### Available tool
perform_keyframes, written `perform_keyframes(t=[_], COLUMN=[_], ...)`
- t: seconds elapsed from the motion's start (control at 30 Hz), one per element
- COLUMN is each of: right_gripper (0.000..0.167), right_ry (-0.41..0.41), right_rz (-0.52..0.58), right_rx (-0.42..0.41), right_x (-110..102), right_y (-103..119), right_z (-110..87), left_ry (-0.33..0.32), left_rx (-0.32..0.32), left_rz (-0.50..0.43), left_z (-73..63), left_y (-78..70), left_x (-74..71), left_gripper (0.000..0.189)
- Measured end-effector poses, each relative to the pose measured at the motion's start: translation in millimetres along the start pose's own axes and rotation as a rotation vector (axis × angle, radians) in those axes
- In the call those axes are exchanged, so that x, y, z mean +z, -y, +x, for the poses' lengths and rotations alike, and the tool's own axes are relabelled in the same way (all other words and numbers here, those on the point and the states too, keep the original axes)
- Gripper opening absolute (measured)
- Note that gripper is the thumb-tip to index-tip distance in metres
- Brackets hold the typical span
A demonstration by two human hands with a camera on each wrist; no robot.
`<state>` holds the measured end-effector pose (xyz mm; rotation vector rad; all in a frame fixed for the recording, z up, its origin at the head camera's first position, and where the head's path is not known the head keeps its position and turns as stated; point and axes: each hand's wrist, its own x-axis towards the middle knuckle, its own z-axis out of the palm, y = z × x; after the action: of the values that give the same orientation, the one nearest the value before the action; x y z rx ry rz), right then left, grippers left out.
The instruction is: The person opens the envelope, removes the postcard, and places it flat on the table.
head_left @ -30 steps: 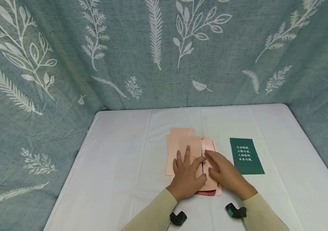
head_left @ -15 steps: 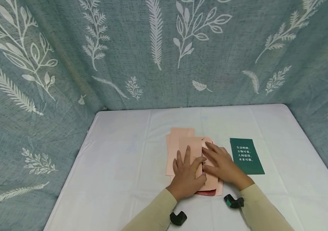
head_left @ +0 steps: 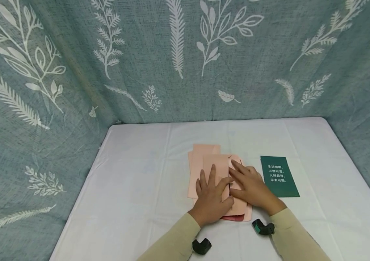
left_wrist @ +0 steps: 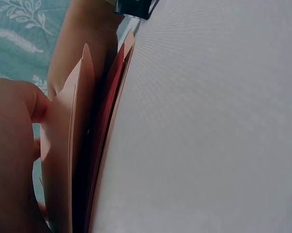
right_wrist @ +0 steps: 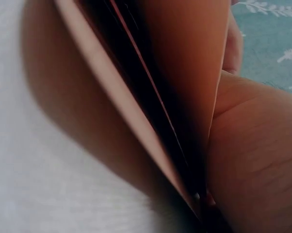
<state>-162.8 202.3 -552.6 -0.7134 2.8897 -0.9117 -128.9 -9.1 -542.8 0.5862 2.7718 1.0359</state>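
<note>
Left hand [head_left: 210, 201] and right hand [head_left: 253, 186] rested on pink paper [head_left: 215, 162], lower centre, fingers [head_left: 211, 175] relaxed, gripping nothing. It looked partly folded, flattening left.

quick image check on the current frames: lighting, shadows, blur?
Head: fairly even light, no harsh glare, white lettering distinct on the green card. Left wrist: dimmer, near-black gap between the pink paper and red sheet. Right wrist: gap almost black, broad brownish shadow on the white cloth, whose weave looks soft.
</note>
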Motion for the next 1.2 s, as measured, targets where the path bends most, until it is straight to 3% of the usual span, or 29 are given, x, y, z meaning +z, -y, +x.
perform_keyframes(t=[1.2], right_gripper=[0.082], right_ry=[0.052], right_rz=[-0.007], right_rx=[0.043], right_x=[-7.4], right_y=[1.5], right_z=[-11.6], left_ry=[-0.016], left_rx=[-0.008], left_rz=[0.011], left_z=[0.6], left_y=[-2.4], left_x=[0.9], left_gripper=[0.053])
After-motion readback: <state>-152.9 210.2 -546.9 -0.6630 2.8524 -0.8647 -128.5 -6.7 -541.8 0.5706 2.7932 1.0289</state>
